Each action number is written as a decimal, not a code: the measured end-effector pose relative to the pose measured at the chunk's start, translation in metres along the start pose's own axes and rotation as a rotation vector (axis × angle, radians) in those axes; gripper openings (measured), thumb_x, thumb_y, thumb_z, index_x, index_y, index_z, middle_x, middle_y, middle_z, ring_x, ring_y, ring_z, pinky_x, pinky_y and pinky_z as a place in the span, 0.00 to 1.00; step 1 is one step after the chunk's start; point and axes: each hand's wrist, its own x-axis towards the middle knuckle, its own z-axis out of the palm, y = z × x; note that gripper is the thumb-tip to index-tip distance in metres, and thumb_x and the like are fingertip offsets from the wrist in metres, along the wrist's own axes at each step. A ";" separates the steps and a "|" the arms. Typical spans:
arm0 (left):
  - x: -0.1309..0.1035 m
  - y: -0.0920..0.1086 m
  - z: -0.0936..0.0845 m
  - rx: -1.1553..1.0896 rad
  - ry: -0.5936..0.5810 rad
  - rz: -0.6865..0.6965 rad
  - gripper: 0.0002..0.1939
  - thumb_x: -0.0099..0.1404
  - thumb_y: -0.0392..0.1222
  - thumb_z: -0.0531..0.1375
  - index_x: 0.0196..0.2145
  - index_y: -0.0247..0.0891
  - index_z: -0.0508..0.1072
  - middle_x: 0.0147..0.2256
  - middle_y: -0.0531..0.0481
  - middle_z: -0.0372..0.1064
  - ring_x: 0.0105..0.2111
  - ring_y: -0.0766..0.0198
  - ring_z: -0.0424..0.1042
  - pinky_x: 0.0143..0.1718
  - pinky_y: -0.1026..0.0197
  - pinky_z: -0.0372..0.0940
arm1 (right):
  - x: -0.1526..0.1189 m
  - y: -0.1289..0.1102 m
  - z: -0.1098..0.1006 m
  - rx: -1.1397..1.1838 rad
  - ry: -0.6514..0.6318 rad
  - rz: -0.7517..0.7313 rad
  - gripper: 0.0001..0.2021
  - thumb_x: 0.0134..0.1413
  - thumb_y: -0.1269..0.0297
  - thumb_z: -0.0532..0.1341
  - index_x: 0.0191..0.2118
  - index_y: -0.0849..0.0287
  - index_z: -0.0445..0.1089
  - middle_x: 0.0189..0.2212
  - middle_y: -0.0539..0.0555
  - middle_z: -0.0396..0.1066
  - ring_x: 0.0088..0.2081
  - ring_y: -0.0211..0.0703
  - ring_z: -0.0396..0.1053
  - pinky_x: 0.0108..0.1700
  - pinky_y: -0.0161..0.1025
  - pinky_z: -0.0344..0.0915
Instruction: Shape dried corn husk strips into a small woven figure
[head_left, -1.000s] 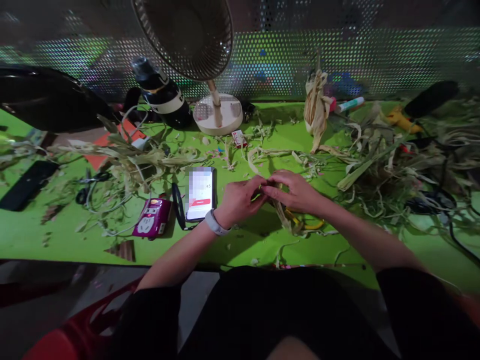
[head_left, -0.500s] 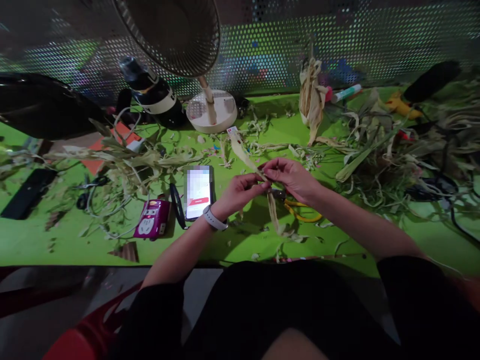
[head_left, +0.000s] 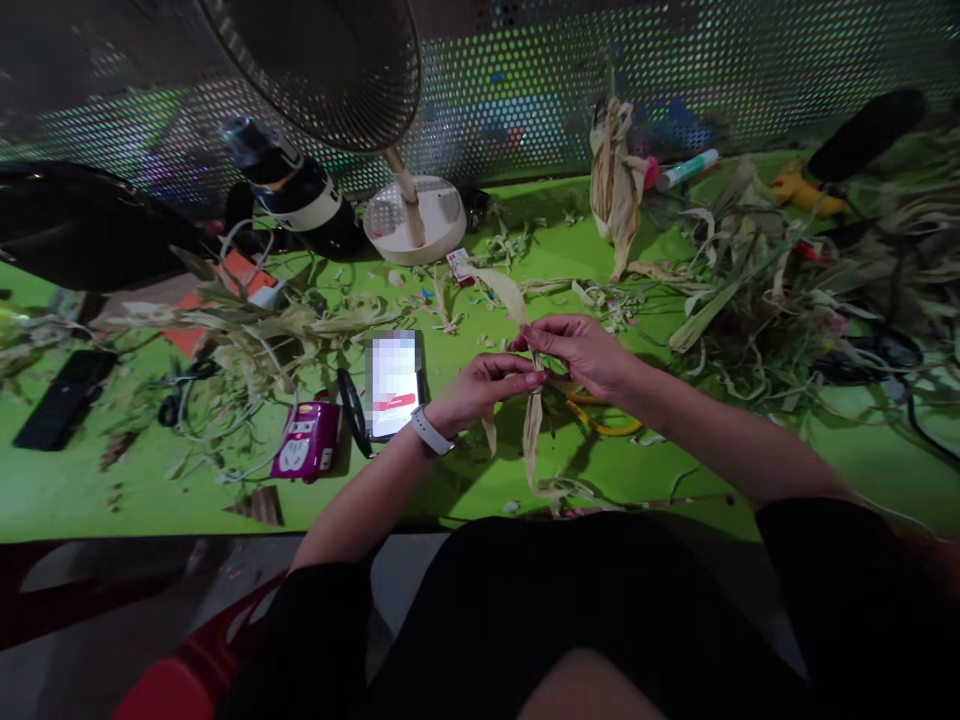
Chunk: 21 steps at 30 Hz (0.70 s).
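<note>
Both hands pinch one long, pale strip of dried corn husk (head_left: pixel 533 430) above the green table. My left hand (head_left: pixel 484 388), with a light watch band at its wrist, is closed on the strip's middle. Just above it, my right hand (head_left: pixel 581 350) grips the same strip between thumb and fingers. One end of the husk fans out toward the back, and the other hangs down toward the table's front edge. Under my right hand lies a tool with yellow handles (head_left: pixel 600 418), its head mostly hidden.
A phone (head_left: pixel 395 390) and a purple socket block (head_left: pixel 306 440) lie to the left. Behind stand a fan (head_left: pixel 412 225) and a dark bottle (head_left: pixel 300 195). A husk bundle (head_left: pixel 615 190) leans at the back. Heaped husks (head_left: pixel 742 270) cover the right; scraps litter the green table (head_left: pixel 465 490).
The strip's lower part now hangs straighter, and its upper end bends more to the side. My right hand has shifted slightly along it. The whole view has turned a little.
</note>
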 end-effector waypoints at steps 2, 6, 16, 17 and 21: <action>0.000 0.001 0.000 0.002 0.019 -0.012 0.13 0.46 0.48 0.72 0.29 0.38 0.81 0.28 0.50 0.76 0.30 0.69 0.71 0.37 0.64 0.67 | 0.000 0.002 0.000 -0.008 0.025 -0.016 0.13 0.39 0.53 0.71 0.25 0.57 0.75 0.28 0.49 0.75 0.33 0.37 0.69 0.39 0.39 0.66; 0.000 -0.001 0.001 -0.021 0.009 -0.029 0.12 0.46 0.47 0.72 0.28 0.39 0.81 0.27 0.51 0.76 0.29 0.70 0.71 0.37 0.65 0.67 | 0.002 0.007 0.000 -0.002 0.059 -0.048 0.14 0.39 0.50 0.71 0.25 0.56 0.74 0.27 0.49 0.74 0.32 0.37 0.69 0.39 0.38 0.66; -0.002 -0.002 0.007 -0.001 -0.059 -0.051 0.11 0.47 0.46 0.72 0.25 0.37 0.79 0.28 0.49 0.76 0.29 0.67 0.72 0.37 0.63 0.67 | 0.006 0.004 -0.006 -0.067 0.110 -0.053 0.12 0.46 0.54 0.68 0.27 0.57 0.72 0.29 0.50 0.75 0.36 0.39 0.71 0.44 0.40 0.66; -0.002 -0.002 0.007 -0.009 -0.060 -0.055 0.11 0.47 0.46 0.72 0.25 0.36 0.79 0.28 0.49 0.76 0.29 0.68 0.71 0.36 0.64 0.67 | 0.006 0.003 -0.006 -0.054 0.108 -0.044 0.11 0.46 0.55 0.68 0.27 0.57 0.72 0.29 0.50 0.75 0.36 0.39 0.71 0.43 0.39 0.66; -0.002 -0.006 0.006 -0.135 -0.019 -0.109 0.11 0.48 0.45 0.71 0.28 0.36 0.79 0.28 0.50 0.76 0.26 0.72 0.69 0.30 0.68 0.64 | 0.008 0.000 -0.007 0.044 0.139 -0.026 0.10 0.44 0.58 0.69 0.26 0.58 0.71 0.28 0.50 0.74 0.36 0.38 0.72 0.43 0.38 0.67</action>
